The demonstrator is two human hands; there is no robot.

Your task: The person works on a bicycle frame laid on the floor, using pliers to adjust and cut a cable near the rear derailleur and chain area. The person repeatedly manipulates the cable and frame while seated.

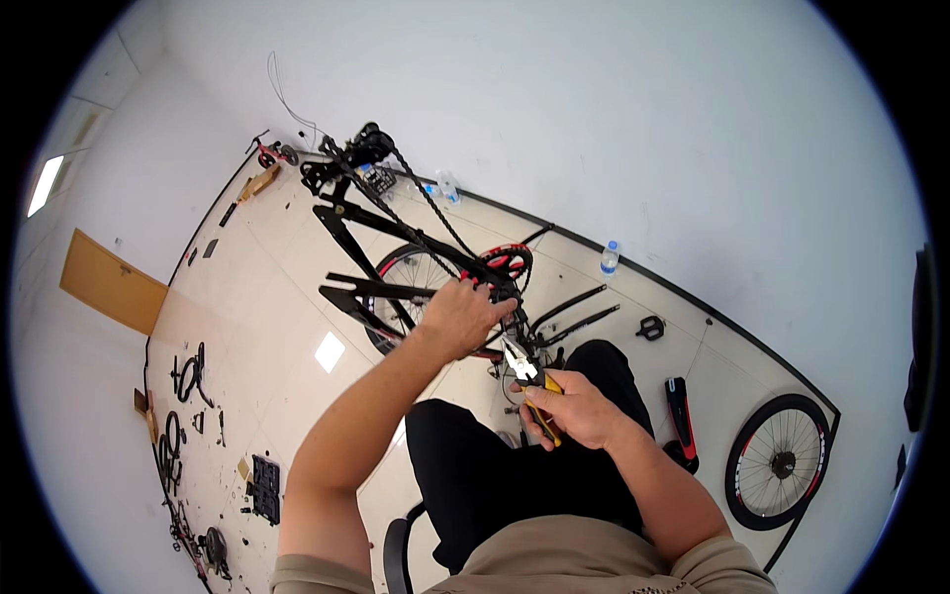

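Note:
A black bicycle frame (346, 238) stands in front of me with its chain (427, 198) and a red-and-black chainring (510, 259). My left hand (463, 319) is closed around the frame just below the chainring; its fingertips are partly hidden. In my right hand (579, 408) are pliers (522, 364) with yellow-and-black handles. Their bright metal jaws point up toward the frame, close to my left hand. Whether the jaws touch anything, I cannot tell.
A wheel (782, 463) leans by the right wall, near a red-and-black part (679, 411) and a pedal (650, 328). Water bottles (610, 258) line the wall. At left lie a black tool case (265, 489) and several bike parts. My knees flank the work.

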